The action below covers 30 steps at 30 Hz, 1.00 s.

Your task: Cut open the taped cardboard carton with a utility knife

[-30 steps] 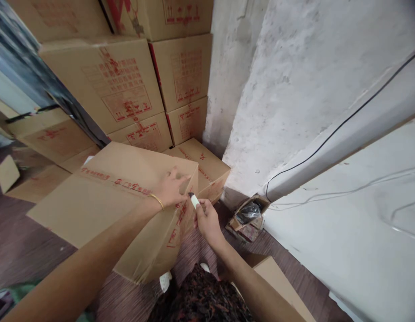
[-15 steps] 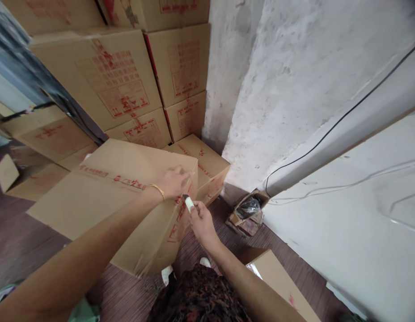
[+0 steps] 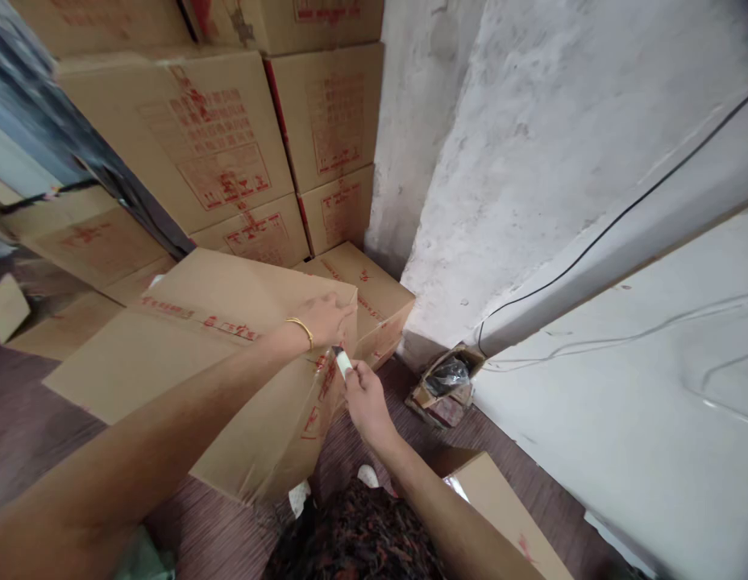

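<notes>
A large cardboard box (image 3: 186,354) with red print stands in front of me on the floor. My left hand (image 3: 326,319), a gold bangle on its wrist, lies on the box's top near the right corner, fingers curled over the edge. My right hand (image 3: 363,396) pinches a small white marker-like tool (image 3: 343,362) with a dark tip. The tip touches the box's right side just below the top edge, right under my left hand.
More printed cartons (image 3: 229,137) are stacked against the back, with a lower carton (image 3: 374,302) behind the big one. A rough white wall (image 3: 531,161) with a black cable stands right. A small torn box (image 3: 446,385) and another carton (image 3: 500,507) lie on the floor.
My left hand slid right along the box top to its corner edge. The right hand with the white tool shifted slightly left and stays against the box's side.
</notes>
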### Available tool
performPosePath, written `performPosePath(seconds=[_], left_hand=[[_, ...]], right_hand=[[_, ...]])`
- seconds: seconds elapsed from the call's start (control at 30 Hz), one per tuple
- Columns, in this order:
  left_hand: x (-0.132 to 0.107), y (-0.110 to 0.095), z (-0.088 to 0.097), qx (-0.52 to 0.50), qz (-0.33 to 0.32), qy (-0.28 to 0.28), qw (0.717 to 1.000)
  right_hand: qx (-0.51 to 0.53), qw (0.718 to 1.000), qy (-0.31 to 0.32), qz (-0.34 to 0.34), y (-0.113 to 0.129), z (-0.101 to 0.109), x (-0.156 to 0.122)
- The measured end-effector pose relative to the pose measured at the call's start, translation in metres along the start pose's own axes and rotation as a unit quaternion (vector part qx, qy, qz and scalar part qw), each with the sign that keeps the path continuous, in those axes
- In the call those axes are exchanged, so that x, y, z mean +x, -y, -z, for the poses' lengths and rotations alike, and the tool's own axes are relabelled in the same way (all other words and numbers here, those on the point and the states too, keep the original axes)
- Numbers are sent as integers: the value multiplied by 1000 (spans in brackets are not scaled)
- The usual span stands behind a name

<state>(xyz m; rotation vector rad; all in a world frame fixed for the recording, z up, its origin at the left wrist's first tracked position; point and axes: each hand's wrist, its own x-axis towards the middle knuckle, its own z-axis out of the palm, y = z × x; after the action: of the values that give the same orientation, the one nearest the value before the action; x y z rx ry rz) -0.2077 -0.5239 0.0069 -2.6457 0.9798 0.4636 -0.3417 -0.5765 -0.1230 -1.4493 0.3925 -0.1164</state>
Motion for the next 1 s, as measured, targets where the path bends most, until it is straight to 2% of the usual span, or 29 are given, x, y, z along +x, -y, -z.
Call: performPosePath(seconds=[0.2, 0.33, 0.4, 0.53, 0.67, 0.8, 0.87, 0.93, 1.0], left_hand=[[2, -4, 11, 10, -17, 25, 999], [0, -5, 17, 8, -17, 31, 999], [0, -5, 18, 6, -21, 30, 999], [1, -3, 13, 5, -34, 11, 999], [3, 0, 8, -2, -32, 9, 999], [3, -1, 5, -18, -41, -5, 999], [1, -3, 3, -29, -34, -13, 999], [-4, -2, 0, -50, -26, -18, 998], [-13, 6, -5, -88, -28, -33, 995]], right_hand=[[-47, 999, 5, 6, 9, -1, 10], [-59, 995, 74, -14, 17, 5, 11], [-57, 992, 111, -27, 19, 7, 5], [-65, 991, 117, -27, 20, 6, -15], [-109, 970, 216, -26, 21, 2, -42], [-135, 975, 179, -6, 24, 1, -48], [-128, 972, 197, -17, 27, 3, -43], [-123, 966, 225, -26, 30, 10, -41], [-134, 966, 217, -29, 31, 27, -41]])
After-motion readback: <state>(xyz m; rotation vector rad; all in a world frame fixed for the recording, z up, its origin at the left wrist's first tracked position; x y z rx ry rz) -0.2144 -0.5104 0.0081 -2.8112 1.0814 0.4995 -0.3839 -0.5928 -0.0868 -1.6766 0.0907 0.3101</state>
